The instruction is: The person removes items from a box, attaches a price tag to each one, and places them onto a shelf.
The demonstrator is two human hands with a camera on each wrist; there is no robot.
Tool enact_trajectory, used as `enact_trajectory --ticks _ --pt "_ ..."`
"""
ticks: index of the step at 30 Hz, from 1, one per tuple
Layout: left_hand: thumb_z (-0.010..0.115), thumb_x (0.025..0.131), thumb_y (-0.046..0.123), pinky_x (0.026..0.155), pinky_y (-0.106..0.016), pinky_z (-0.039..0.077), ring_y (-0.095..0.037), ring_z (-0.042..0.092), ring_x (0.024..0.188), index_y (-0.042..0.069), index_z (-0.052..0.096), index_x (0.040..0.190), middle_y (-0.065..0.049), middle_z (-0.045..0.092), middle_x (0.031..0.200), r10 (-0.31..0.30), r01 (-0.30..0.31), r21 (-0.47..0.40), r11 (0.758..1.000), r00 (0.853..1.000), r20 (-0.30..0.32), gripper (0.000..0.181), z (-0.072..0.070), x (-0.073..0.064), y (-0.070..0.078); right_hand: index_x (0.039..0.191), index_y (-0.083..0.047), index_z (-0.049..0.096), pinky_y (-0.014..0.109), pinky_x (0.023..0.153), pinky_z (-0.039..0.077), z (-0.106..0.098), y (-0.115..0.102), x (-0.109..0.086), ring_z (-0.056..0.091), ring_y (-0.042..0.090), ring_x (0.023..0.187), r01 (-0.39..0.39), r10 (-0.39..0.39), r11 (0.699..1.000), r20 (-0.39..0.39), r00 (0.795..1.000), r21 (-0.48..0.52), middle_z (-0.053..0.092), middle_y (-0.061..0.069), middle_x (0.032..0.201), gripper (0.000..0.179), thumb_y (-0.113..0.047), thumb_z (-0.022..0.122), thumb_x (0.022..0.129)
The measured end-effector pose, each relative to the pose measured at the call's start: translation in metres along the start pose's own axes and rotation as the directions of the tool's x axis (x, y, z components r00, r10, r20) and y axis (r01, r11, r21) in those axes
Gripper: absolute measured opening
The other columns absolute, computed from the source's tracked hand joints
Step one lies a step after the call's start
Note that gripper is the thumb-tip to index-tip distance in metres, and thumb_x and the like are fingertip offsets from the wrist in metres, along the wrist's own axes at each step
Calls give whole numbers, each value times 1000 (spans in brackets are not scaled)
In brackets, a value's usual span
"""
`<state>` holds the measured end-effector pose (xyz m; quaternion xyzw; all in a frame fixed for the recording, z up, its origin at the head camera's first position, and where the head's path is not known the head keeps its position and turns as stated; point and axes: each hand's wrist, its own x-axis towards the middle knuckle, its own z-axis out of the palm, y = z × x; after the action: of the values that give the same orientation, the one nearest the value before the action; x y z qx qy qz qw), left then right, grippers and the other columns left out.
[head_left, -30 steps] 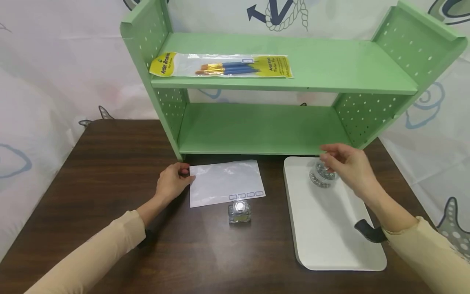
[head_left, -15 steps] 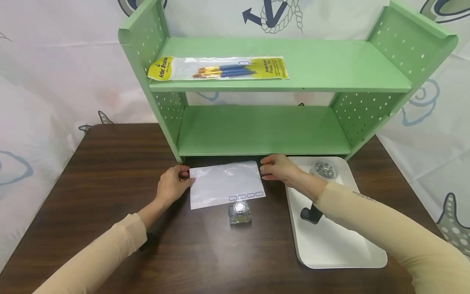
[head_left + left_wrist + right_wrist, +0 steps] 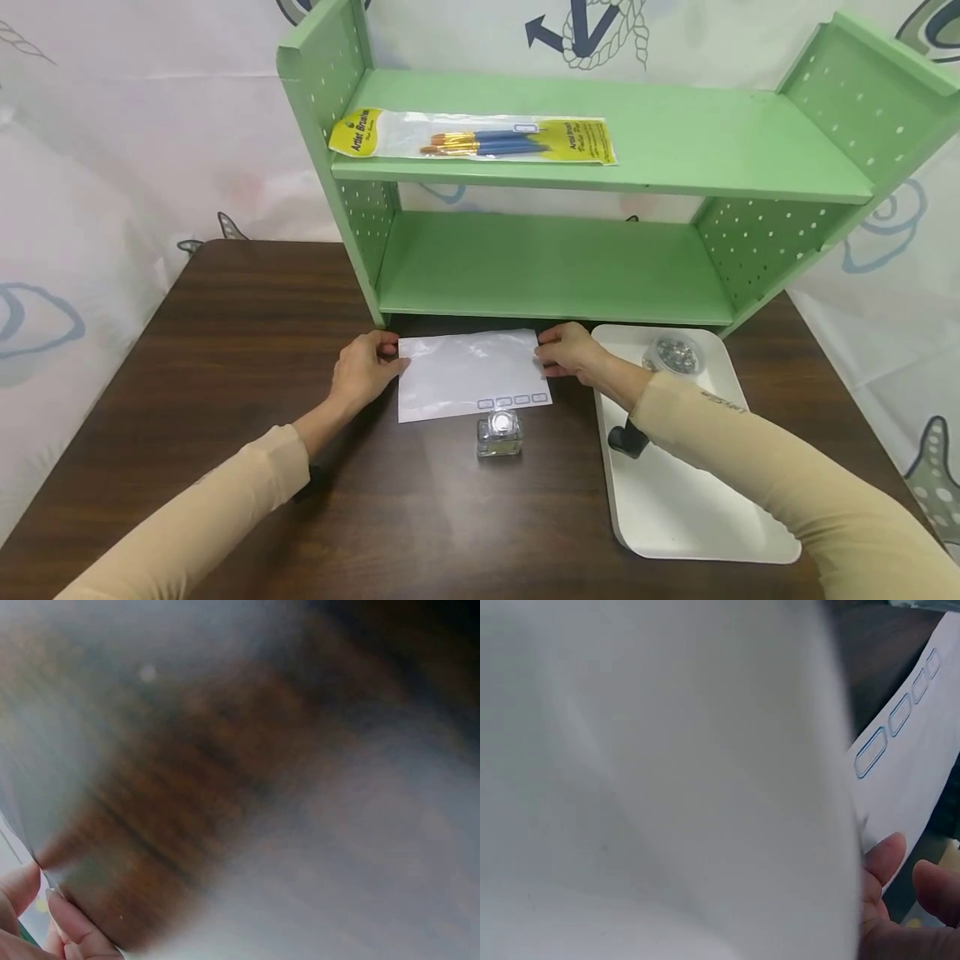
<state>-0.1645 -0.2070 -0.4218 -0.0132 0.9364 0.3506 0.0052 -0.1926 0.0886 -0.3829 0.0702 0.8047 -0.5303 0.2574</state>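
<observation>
A white sheet [image 3: 465, 371] with a row of small blue outlined boxes along its lower right edge lies on the dark wooden table, in front of the green shelf. My left hand [image 3: 363, 371] pinches its left edge near the upper corner. At the opposite edge, my right hand [image 3: 572, 352] grips the sheet with fingertips and thumb. The right wrist view shows those fingers [image 3: 885, 859] at the sheet's border, by the printed boxes. In the left wrist view the fingers [image 3: 79, 926] are at the lower left, the rest blurred. A small glass bottle [image 3: 499, 435] stands just before the sheet.
A green two-tier shelf [image 3: 555, 267] stands behind, with a packet of artist brushes [image 3: 487, 142] on its upper tier. On the right lies a white tray [image 3: 697, 517] holding a clear round jar [image 3: 675, 356] of silvery bits, partly behind the right forearm.
My right hand has moved left from above the jar on the tray to the sheet's right edge and taken hold there. The left hand keeps its place at the left edge.
</observation>
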Motion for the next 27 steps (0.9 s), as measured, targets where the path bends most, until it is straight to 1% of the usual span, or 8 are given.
enact_trajectory --ticks 2,7,15,21,27 --pt "69 84 19 73 -41 49 -24 65 85 3 61 118 -13 67 105 0 0 1 1000 1000 0 38 -1 0 0 131 16 39 32 81 55 0 -1 0 57 24 95 -9 9 1000 -13 1000 -3 52 26 120 42 1 49 93" --pt "70 83 19 73 -42 49 -24 66 85 4 61 118 -12 67 105 -3 3 5 1000 1000 -3 39 -2 0 1 127 15 45 33 79 55 -1 1 4 55 19 87 -15 14 1000 -31 999 -15 55 18 108 37 1 50 93" --pt "69 84 19 75 -43 49 -23 65 86 4 62 117 -11 67 105 -12 12 6 1000 1000 5 37 0 2 4 117 12 48 32 75 56 -3 5 6 52 17 79 5 -9 997 -47 999 -71 53 12 96 28 3 52 90" --pt "69 84 19 74 -42 48 -22 65 88 8 61 115 -8 67 106 -57 57 7 998 998 5 34 -1 -1 7 111 10 48 30 69 56 -2 6 6 51 15 71 26 -27 998 -26 999 -66 51 8 86 23 4 51 89" --pt "66 86 20 70 -40 46 -22 64 89 9 62 111 -7 68 102 -97 97 -11 995 995 7 28 -4 -4 8 111 9 49 27 66 56 0 8 4 53 14 69 53 -54 997 -14 998 -63 52 8 85 22 4 51 89"
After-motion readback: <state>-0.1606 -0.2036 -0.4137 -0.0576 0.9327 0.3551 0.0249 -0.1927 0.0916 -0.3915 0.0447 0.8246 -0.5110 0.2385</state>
